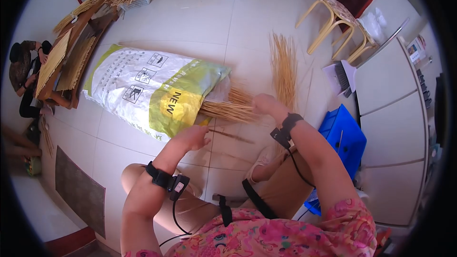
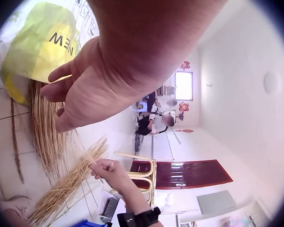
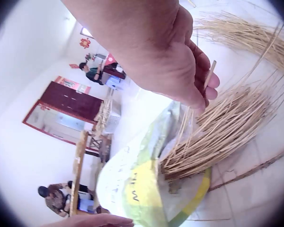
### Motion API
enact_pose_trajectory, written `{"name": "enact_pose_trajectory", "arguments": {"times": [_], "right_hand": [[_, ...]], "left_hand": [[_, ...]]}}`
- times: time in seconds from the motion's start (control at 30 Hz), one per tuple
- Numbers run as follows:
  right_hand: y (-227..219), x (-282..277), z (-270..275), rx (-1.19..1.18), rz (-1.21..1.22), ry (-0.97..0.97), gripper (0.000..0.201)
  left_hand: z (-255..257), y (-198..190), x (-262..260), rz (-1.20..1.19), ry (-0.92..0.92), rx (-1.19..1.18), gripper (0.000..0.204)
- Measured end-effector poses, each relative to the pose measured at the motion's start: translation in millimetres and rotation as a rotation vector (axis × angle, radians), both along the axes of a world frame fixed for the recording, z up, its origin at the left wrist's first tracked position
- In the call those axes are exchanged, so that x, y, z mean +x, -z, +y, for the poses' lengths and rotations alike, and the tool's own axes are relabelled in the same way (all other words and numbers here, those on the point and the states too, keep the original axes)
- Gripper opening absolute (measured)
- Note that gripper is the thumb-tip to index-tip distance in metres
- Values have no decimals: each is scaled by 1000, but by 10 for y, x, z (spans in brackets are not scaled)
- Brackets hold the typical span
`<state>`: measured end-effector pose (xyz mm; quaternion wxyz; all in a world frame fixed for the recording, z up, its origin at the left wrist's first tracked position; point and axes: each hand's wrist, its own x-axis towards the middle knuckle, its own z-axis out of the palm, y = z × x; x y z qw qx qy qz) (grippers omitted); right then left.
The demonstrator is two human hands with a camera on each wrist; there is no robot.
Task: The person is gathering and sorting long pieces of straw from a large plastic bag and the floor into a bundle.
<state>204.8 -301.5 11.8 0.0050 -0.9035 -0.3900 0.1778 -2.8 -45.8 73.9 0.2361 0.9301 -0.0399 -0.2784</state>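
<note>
A white, green and yellow woven sack [image 1: 138,74] lies on the tiled floor, its mouth toward the right. From that mouth sticks a bundle of dry straw stalks [image 3: 217,130]. My right hand [image 1: 269,104] is over the outer ends of the bundle, and in the right wrist view it pinches a few thin straw stalks [image 3: 209,75] between thumb and fingers. My left hand [image 2: 87,87] hovers by the sack's lower edge, its fingers relaxed and nothing in them. A second pile of straw [image 1: 284,64] lies on the floor just beyond the right hand.
A blue plastic crate [image 1: 354,135] and a dustpan with a brush [image 1: 343,77] are at my right, near a white cabinet [image 1: 392,109]. Cane-framed chairs [image 1: 328,21] stand farther back. At left, a person [image 1: 21,69] sits by a wooden frame [image 1: 90,26] holding straw.
</note>
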Motion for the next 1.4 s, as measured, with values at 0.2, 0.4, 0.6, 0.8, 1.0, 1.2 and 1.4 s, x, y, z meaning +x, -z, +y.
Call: {"name": "enact_pose_trajectory", "arguments": {"times": [0.2, 0.4, 0.6, 0.8, 1.0, 1.2, 1.4], "right_hand": [[-146, -36, -164, 56, -160, 101, 8], [-744, -358, -247, -46, -97, 52, 7], [-808, -429, -300, -37, -120, 0, 9], [-885, -415, -225, -150, -176, 105, 7], [-1037, -448, -345, 162, -180, 139, 18], [-1537, -285, -407, 296, -189, 340, 27], [-1592, -213, -407, 383, -183, 409, 24]], "left_hand": [[64, 332, 136, -235, -20, -32, 51], [-97, 672, 502, -421, -112, 14, 59], [-420, 1063, 936, -609, -43, 79, 47], [-606, 1397, 1114, -735, 50, 223, 13], [-681, 1983, 1057, -551, 39, 221, 12], [-636, 2098, 863, -884, 98, 59, 8], [-552, 2210, 856, -745, 142, 124, 8]]}}
